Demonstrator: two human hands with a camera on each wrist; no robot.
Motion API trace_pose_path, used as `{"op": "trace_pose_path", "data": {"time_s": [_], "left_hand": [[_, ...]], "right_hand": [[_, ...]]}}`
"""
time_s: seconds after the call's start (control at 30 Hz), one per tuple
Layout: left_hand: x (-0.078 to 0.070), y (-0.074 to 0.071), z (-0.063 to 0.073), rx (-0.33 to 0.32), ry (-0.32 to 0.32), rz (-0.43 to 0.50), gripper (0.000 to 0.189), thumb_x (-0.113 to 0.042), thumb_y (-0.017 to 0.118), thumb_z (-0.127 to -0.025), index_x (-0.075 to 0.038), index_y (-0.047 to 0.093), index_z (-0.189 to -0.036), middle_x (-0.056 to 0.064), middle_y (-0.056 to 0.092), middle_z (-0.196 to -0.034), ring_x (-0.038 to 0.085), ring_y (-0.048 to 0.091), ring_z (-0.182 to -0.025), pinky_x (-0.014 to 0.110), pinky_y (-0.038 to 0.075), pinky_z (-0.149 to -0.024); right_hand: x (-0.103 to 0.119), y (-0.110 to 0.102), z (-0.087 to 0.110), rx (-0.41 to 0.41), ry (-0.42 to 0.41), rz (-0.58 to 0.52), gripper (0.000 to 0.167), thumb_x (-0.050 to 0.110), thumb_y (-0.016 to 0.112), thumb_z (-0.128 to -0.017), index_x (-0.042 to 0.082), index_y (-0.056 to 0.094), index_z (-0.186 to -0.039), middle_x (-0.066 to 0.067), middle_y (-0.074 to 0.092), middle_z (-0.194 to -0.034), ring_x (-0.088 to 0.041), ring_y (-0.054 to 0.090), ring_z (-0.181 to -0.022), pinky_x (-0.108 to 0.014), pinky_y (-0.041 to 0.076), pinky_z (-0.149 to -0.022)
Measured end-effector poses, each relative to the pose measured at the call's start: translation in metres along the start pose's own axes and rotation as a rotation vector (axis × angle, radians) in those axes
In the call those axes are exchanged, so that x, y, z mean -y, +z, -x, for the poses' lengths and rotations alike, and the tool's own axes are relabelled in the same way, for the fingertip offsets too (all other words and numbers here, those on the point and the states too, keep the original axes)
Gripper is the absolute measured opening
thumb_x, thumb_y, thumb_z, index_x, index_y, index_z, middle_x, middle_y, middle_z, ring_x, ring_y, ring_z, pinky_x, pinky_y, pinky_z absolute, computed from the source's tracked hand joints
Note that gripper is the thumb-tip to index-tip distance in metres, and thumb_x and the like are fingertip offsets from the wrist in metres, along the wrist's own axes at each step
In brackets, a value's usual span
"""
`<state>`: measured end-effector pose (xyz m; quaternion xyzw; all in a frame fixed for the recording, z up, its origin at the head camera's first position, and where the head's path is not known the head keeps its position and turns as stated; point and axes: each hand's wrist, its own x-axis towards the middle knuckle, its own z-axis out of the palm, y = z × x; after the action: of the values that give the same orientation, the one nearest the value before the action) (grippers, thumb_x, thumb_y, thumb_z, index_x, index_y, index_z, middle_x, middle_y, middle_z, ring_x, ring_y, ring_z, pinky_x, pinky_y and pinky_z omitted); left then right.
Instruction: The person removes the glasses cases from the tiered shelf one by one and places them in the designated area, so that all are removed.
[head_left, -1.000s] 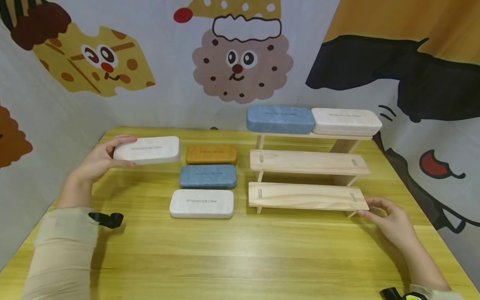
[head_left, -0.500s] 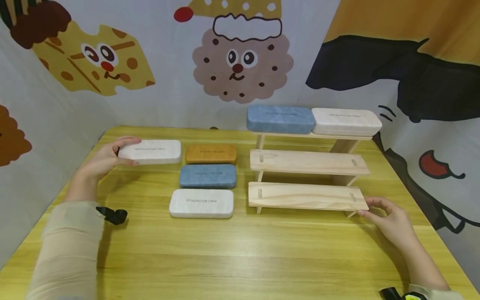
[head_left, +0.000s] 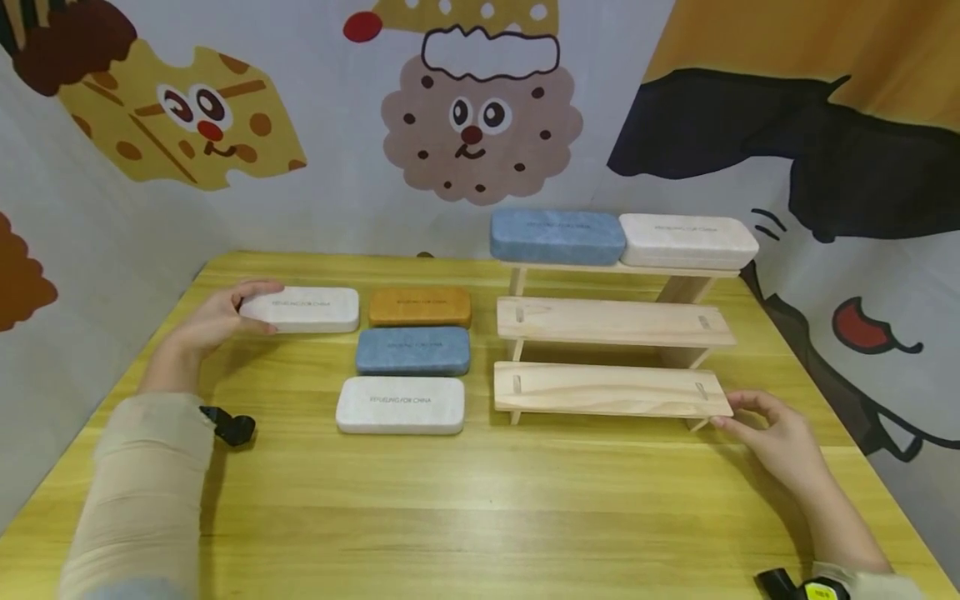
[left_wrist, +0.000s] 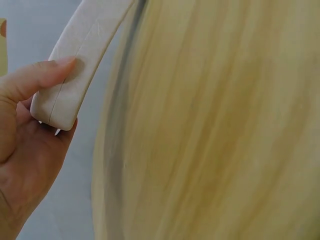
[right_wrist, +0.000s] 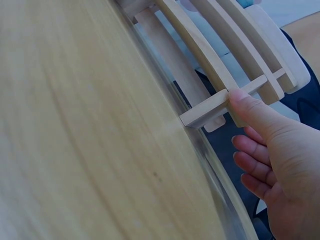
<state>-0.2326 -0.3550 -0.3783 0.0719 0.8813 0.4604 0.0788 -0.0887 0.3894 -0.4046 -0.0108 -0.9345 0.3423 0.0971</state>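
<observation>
The held white case is out to the left of the wooden stand, the farthest from it of four cases on that side. From where I'm standing, the person's left hand grips its outer end, thumb along the near side and fingers over the far one, presumably to keep it level; whether its underside touches the table I can't tell. Closer to the stand come an orange case, a blue case and a front white case, one before another, printed side up, perhaps for easy reaching. At the stand's right end, the right hand pinches the lowest shelf, thumb on its front edge, likely steadying the frame. On the stand's top shelf, a second blue case and an upper white case sit end to end, touching, probably so that both fit along it.
</observation>
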Motion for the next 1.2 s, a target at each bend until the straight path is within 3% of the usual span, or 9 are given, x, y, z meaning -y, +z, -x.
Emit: {"op": "trace_pose_path", "data": {"time_s": [0.2, 0.4, 0.53, 0.67, 0.77, 1.0, 1.2], "left_hand": [[0.005, -0.003, -0.003, 0.050, -0.027, -0.033, 0.075, -0.008, 0.076, -0.082, -0.003, 0.037, -0.146, 0.019, 0.034, -0.142, 0.019, 0.047, -0.106, 0.017, 0.044, -0.077], [0.002, -0.004, -0.006, 0.109, -0.041, -0.080, 0.075, -0.010, 0.072, -0.086, -0.004, 0.032, -0.148, 0.025, 0.031, -0.143, 0.031, 0.043, -0.111, 0.020, 0.042, -0.079], [0.000, -0.002, -0.007, 0.114, -0.049, -0.077, 0.072, -0.007, 0.070, -0.087, -0.004, 0.032, -0.148, 0.026, 0.023, -0.149, 0.038, 0.035, -0.125, 0.039, 0.039, -0.095], [-0.002, 0.000, -0.009, 0.113, -0.045, -0.061, 0.070, -0.003, 0.069, -0.087, -0.002, 0.032, -0.147, 0.023, 0.017, -0.154, 0.041, 0.016, -0.138, 0.056, 0.023, -0.107], [-0.002, 0.002, -0.010, 0.110, -0.038, -0.062, 0.069, -0.001, 0.067, -0.087, -0.001, 0.033, -0.147, 0.022, 0.017, -0.154, 0.041, 0.012, -0.140, 0.058, 0.020, -0.108], [0.000, 0.007, -0.012, 0.083, -0.004, -0.093, 0.069, 0.001, 0.066, -0.087, -0.001, 0.033, -0.148, 0.023, 0.019, -0.154, 0.044, 0.021, -0.136, 0.058, 0.024, -0.105], [0.002, 0.009, -0.013, 0.091, -0.032, -0.044, 0.069, 0.004, 0.061, -0.088, -0.003, 0.030, -0.150, 0.018, 0.011, -0.157, 0.042, 0.014, -0.139, 0.058, 0.021, -0.107]], "right_hand": [[-0.002, 0.000, -0.002, -0.006, -0.034, 0.002, 0.042, 0.025, 0.078, -0.083, -0.002, 0.062, -0.111, 0.015, 0.059, -0.098, 0.015, 0.040, -0.097, -0.007, 0.032, -0.078], [-0.004, 0.000, -0.002, -0.004, -0.037, 0.007, 0.042, 0.025, 0.078, -0.082, -0.002, 0.062, -0.112, 0.012, 0.061, -0.098, 0.014, 0.041, -0.097, -0.008, 0.032, -0.076], [-0.005, 0.000, -0.002, 0.001, -0.031, 0.001, 0.043, 0.025, 0.078, -0.083, -0.002, 0.062, -0.112, 0.010, 0.061, -0.099, 0.013, 0.042, -0.097, -0.008, 0.032, -0.076], [-0.004, 0.001, -0.002, -0.001, -0.033, -0.009, 0.042, 0.025, 0.078, -0.082, -0.001, 0.062, -0.111, 0.013, 0.061, -0.098, 0.014, 0.042, -0.097, -0.005, 0.032, -0.076], [-0.004, 0.001, -0.002, -0.004, -0.037, -0.018, 0.041, 0.024, 0.078, -0.082, -0.002, 0.062, -0.111, 0.016, 0.060, -0.097, 0.014, 0.042, -0.097, -0.004, 0.032, -0.076], [-0.003, 0.000, -0.002, -0.005, -0.039, -0.030, 0.042, 0.022, 0.078, -0.082, -0.003, 0.062, -0.111, 0.017, 0.060, -0.097, 0.014, 0.042, -0.098, -0.003, 0.032, -0.077], [-0.003, 0.001, -0.002, -0.007, -0.039, -0.024, 0.041, 0.022, 0.078, -0.082, -0.003, 0.062, -0.110, 0.017, 0.060, -0.097, 0.015, 0.041, -0.098, -0.004, 0.031, -0.078]]}}
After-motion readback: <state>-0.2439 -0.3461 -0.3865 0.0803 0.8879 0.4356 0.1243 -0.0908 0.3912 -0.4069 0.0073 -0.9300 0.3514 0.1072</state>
